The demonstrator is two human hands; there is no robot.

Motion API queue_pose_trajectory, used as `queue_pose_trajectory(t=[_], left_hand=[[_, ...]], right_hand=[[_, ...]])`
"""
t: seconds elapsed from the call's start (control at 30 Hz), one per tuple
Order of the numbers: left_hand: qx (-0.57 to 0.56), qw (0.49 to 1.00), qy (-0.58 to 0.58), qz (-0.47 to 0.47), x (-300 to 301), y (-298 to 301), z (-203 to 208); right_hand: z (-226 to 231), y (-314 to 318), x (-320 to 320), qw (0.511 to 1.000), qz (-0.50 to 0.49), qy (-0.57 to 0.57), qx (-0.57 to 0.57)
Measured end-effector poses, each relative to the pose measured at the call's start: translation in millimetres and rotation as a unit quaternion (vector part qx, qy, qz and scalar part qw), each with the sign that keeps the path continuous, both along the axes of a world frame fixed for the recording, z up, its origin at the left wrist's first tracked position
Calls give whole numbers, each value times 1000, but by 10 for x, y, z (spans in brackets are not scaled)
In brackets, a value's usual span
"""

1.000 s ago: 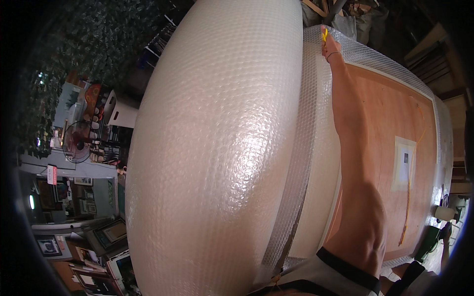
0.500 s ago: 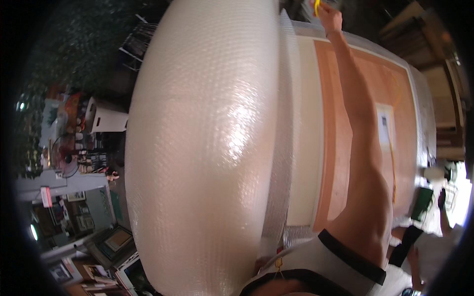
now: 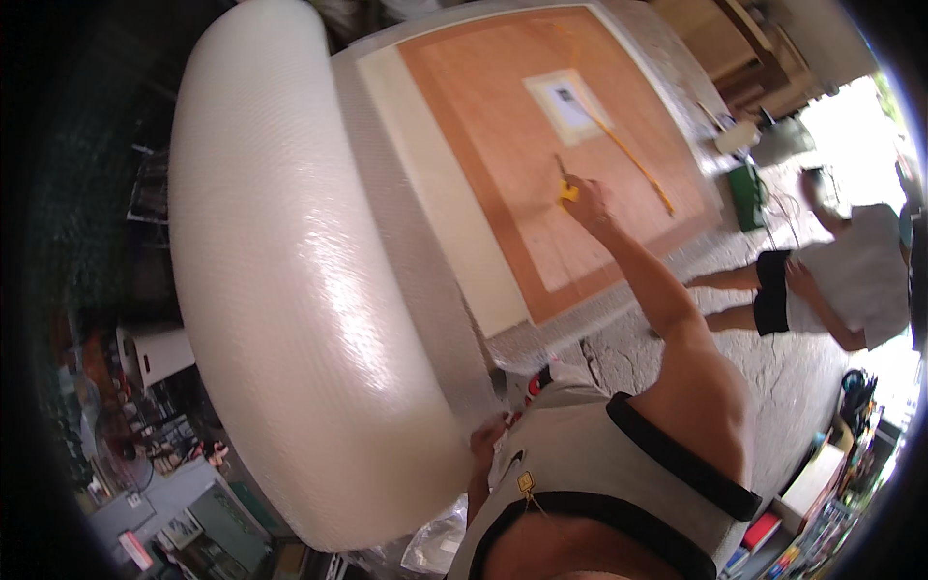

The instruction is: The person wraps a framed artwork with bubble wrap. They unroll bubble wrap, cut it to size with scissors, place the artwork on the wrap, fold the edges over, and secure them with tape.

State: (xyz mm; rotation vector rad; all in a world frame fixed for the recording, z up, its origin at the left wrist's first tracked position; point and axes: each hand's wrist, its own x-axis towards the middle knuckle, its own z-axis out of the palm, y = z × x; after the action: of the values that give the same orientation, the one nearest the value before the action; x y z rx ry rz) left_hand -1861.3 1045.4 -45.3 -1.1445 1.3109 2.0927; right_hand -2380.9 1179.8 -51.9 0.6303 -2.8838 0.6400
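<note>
My right arm stretches over a large flat wooden panel (image 3: pixel 464 145) with a cream border. In my right hand (image 3: pixel 593 205) is a yellow utility knife (image 3: pixel 568 191), its thin tip pointing up the panel. My fingers are closed around it. My left hand (image 3: pixel 490 433) is low beside my body, close to the lower end of a big roll of bubble wrap (image 3: pixel 280 242); its fingers are partly hidden and blurred. A sheet of bubble wrap (image 3: pixel 396 213) runs from beside the roll under the panel. A white label (image 3: pixel 568 108) and a yellow cord (image 3: pixel 633 159) lie on the panel.
Another person (image 3: pixel 841 271) in a light shirt and dark shorts stands at the right on the cracked floor (image 3: pixel 773 387). A green bin (image 3: pixel 746 196) is off the panel's right corner. Wooden frames (image 3: pixel 744 48) lean at the far right. Shop clutter and a fan (image 3: pixel 126 459) lie left.
My right hand with the knife has come back from the far edge to above the panel's near part. The view has turned, and my left hand now shows beside the roll.
</note>
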Motion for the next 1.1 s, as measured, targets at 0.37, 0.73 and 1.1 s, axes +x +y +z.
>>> queue_pose_trajectory(t=[0.37, 0.73, 1.1], left_hand=[[-108, 982, 147, 50, 273, 795, -190], [-300, 945, 26, -126, 197, 928, -494], [-469, 859, 95, 179, -1348, 960, -366]], right_hand=[[1754, 116, 1250, 891, 217, -258, -305], [4102, 1705, 3007, 367, 689, 88, -619], [3734, 2460, 2002, 243, 682, 282, -629]])
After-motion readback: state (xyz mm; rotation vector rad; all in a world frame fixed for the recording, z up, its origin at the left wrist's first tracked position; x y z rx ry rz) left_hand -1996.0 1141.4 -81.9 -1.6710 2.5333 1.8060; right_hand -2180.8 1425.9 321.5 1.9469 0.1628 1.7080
